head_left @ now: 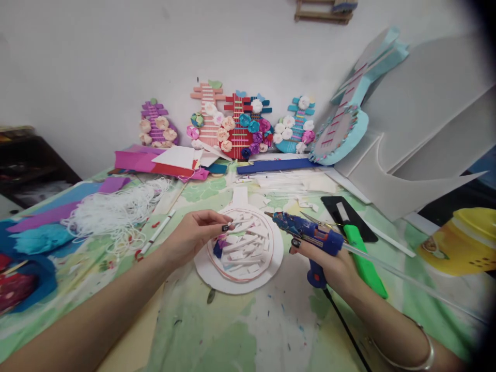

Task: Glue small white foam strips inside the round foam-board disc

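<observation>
My right hand (329, 263) grips a blue hot glue gun (310, 232), smeared with dried glue; a long clear glue stick (411, 274) sticks out of its back. Its nozzle points left over a white round board with a short neck (277, 261). Inside a reddish pencilled ring on the board lie many white strips (248, 248) and some purple and blue scraps (218, 248). My left hand (197, 232) is over the board's left edge, thumb and fingers pinched on what looks like a small white strip (235, 221). The fingertips partly hide that piece.
A green utility knife (364, 263), scissors (315, 219) and a black phone (346, 209) lie right. Left are tangled white string (116, 212) and a pen (158, 234). Flower-trimmed instrument models (236, 129) stand behind, near a yellow tub (461, 240) and grey boards (411, 144).
</observation>
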### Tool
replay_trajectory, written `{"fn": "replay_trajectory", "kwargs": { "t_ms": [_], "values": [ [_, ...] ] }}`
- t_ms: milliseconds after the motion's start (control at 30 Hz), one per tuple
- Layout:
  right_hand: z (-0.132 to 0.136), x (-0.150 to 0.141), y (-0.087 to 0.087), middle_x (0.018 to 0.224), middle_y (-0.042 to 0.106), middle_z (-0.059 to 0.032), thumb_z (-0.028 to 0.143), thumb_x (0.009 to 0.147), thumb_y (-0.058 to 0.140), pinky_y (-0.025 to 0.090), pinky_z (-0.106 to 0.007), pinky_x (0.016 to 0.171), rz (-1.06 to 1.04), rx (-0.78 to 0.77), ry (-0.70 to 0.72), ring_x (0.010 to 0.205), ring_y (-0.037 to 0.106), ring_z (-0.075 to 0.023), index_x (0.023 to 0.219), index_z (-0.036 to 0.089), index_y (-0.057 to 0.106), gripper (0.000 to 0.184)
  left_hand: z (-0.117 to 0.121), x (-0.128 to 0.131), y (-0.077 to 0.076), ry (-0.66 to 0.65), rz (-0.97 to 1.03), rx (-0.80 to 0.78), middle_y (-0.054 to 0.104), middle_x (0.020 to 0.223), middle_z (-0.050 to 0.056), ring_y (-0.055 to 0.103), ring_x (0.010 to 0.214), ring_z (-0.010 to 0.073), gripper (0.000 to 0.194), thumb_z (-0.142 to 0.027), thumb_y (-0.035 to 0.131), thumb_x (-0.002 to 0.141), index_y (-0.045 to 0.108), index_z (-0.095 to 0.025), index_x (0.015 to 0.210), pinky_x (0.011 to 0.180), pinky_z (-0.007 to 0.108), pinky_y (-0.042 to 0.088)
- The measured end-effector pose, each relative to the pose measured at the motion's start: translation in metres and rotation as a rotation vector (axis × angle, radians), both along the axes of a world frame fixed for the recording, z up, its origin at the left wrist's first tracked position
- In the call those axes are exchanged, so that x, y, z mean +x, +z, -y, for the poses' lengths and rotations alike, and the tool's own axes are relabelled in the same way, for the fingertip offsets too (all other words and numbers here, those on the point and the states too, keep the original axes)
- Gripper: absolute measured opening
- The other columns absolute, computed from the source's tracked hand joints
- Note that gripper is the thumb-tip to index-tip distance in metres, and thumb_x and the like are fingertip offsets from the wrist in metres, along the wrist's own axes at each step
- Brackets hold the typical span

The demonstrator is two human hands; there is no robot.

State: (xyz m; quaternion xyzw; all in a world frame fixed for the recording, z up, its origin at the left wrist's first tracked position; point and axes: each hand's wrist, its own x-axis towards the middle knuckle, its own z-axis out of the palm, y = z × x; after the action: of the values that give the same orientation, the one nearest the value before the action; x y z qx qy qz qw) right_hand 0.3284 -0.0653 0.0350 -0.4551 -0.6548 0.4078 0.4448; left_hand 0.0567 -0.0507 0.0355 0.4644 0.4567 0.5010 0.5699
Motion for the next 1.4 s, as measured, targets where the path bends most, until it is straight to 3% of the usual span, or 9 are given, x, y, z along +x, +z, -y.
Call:
{"fn": "replay_trajectory", "kwargs": {
  "t_ms": [100,233,500,600,767,1067,1233,1400],
  "values": [
    [0.005,0.0,-0.001,0.073,0.065,-0.0041,0.041,0.072,0.064,0.048,-0.029,0.065,0.054,0.004,0.05,0.073,0.06,-0.0198,0.07,0.018,0.067,0.023,0.003,0.003,-0.002,-0.044,0.036,-0.011,0.068,0.093,0.009,0.065,0.086,0.0184,0.015,-0.018,0.075,0.064,0.068,-0.012,0.075,0.066,0.021,0.05],
    [0.013,-0.004,-0.002,0.066,0.061,-0.0032,0.039,0.075,0.063,0.044,-0.026,0.053,0.076,0.0,0.149,0.063,0.056,-0.0164,0.072,0.018,0.066,0.022,0.008,0.01,-0.004,-0.15,0.178,-0.057,0.068,0.092,0.006,0.065,0.092,0.0209,0.02,-0.02,0.07,0.072,0.066,-0.015,0.091,0.081,0.026,0.051],
    [0.018,-0.006,-0.003,0.063,0.056,-0.0023,0.036,0.076,0.061,0.04,-0.024,0.047,0.107,0.02,0.235,0.057,0.05,-0.0138,0.078,0.018,0.065,0.019,0.018,0.018,-0.003,-0.222,0.34,-0.1,0.068,0.099,0.008,0.059,0.107,0.0234,0.019,-0.011,0.07,0.071,0.065,-0.013,0.089,0.094,0.029,0.046],
    [0.019,-0.007,-0.001,0.061,0.053,-0.0013,0.034,0.076,0.061,0.038,-0.023,0.045,0.117,0.002,0.253,0.053,0.047,-0.0122,0.075,0.018,0.064,0.017,0.021,0.022,-0.004,-0.234,0.352,-0.069,0.068,0.095,0.008,0.061,0.102,0.0223,0.019,-0.012,0.07,0.07,0.066,-0.013,0.088,0.09,0.031,0.048],
    [0.023,-0.01,0.005,0.058,0.05,0.0,0.029,0.072,0.061,0.037,-0.023,0.043,0.078,-0.056,0.293,0.05,0.044,-0.0108,0.067,0.017,0.061,0.013,0.023,0.026,-0.009,-0.174,0.313,-0.034,0.069,0.08,0.004,0.063,0.075,0.0098,0.02,-0.007,0.074,0.063,0.068,-0.012,0.081,0.07,0.015,0.048],
    [0.024,-0.009,0.01,0.056,0.042,0.0015,0.034,0.074,0.058,0.033,-0.021,0.042,0.075,-0.108,0.337,0.049,0.04,-0.0097,0.065,0.017,0.055,0.019,0.024,0.028,-0.009,-0.09,0.264,-0.042,0.071,0.073,0.003,0.063,0.065,0.0112,0.023,-0.008,0.078,0.055,0.07,-0.014,0.075,0.062,0.019,0.049],
    [0.026,-0.016,0.016,0.05,0.035,0.0034,0.037,0.07,0.058,0.023,-0.02,0.033,-0.012,-0.194,0.364,0.041,0.033,-0.0067,0.06,0.017,0.053,0.023,0.023,0.028,-0.009,-0.048,0.223,-0.007,0.071,0.071,0.003,0.064,0.064,0.0118,0.024,-0.008,0.079,0.053,0.07,-0.015,0.074,0.061,0.02,0.051],
    [0.026,-0.016,0.014,0.051,0.04,0.003,0.033,0.072,0.059,0.028,-0.021,0.037,-0.003,-0.077,0.327,0.042,0.036,-0.0077,0.059,0.018,0.055,0.02,0.022,0.027,-0.009,-0.044,0.217,-0.008,0.071,0.071,0.003,0.064,0.063,0.0111,0.023,-0.009,0.079,0.054,0.07,-0.015,0.075,0.062,0.02,0.051]
  ]
}}
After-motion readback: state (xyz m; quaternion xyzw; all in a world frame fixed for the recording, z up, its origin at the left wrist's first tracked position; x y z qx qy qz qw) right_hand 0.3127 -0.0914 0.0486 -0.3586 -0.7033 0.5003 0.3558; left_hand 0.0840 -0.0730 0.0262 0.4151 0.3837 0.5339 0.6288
